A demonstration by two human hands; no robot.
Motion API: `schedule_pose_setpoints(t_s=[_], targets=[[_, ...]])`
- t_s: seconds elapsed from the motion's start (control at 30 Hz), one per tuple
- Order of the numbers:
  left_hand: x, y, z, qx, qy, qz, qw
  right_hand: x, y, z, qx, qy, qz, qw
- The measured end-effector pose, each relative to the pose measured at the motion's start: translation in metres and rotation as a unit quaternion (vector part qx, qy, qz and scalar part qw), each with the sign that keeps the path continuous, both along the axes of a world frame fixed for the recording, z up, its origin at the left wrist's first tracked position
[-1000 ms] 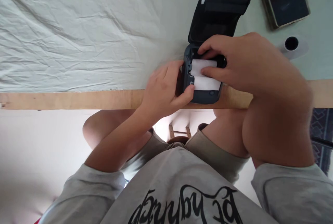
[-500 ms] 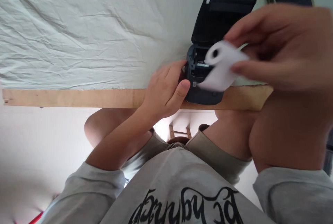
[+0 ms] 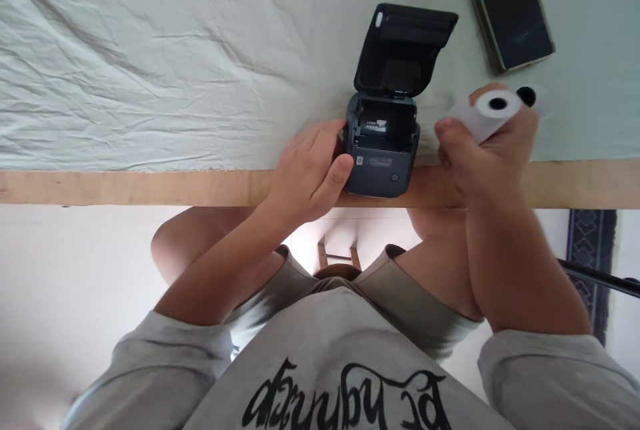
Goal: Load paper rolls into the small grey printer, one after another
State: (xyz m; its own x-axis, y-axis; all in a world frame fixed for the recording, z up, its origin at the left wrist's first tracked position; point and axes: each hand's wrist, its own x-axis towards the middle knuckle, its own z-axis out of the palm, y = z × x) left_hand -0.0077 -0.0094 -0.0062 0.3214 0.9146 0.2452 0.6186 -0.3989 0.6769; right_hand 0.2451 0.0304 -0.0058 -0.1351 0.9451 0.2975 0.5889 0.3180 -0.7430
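A small dark label printer (image 3: 383, 173) sits at the table's front edge with its lid (image 3: 400, 50) raised. Its paper bay shows a black interior with a small white label and no roll. My left hand (image 3: 313, 167) grips the printer's left side, thumb on the near face and fingers partly hidden behind it. To the right of the printer, my right hand (image 3: 487, 150) is closed round a white paper roll (image 3: 483, 117), whose dark core faces up. Just behind that hand, a second white roll (image 3: 541, 102) with a dark core is partly hidden.
A dark, flat, box-like object (image 3: 510, 10) with a pale edge lies at the back right. Wrinkled pale cloth (image 3: 175, 70) covers the table, ending at a wooden front edge (image 3: 140, 188). My legs are under the table, and a patterned dark mat (image 3: 593, 243) lies at the right.
My right hand has moved right and down, taking the paper roll away from above the printer bay. My left hand stays on the printer. The view has shifted, showing more at the right.
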Motion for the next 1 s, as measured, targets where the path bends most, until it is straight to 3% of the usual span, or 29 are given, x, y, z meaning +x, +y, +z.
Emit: schedule_pose_setpoints(t_s=[0.13, 0.33, 0.5, 0.6, 0.7, 0.87, 1.0], targets=[[0.001, 0.001, -0.001, 0.013, -0.004, 0.004, 1.000, 0.005, -0.004, 0.004, 0.035, -0.083, -0.069, 0.994], [0.003, 0.001, -0.002, 0.013, 0.014, 0.015, 1.000, 0.010, -0.002, 0.010, -0.012, -0.113, -0.017, 0.993], [0.004, 0.003, -0.002, 0.024, 0.027, 0.021, 0.999, 0.009, -0.005, 0.013, -0.003, -0.123, -0.003, 0.992], [0.004, 0.003, -0.001, 0.029, 0.026, 0.021, 0.999, 0.019, -0.008, 0.025, 0.076, -0.107, -0.009, 0.991], [0.004, 0.003, 0.000, 0.024, 0.020, 0.015, 0.999, 0.040, -0.005, 0.036, 0.191, -0.123, -0.086, 0.970], [0.003, 0.003, -0.001, 0.020, 0.023, 0.019, 0.999, 0.065, 0.012, 0.028, 0.060, -0.196, -0.100, 0.974], [0.004, 0.004, -0.002, 0.039, 0.031, 0.020, 0.999, 0.066, 0.017, 0.016, 0.018, -0.207, -0.131, 0.969]])
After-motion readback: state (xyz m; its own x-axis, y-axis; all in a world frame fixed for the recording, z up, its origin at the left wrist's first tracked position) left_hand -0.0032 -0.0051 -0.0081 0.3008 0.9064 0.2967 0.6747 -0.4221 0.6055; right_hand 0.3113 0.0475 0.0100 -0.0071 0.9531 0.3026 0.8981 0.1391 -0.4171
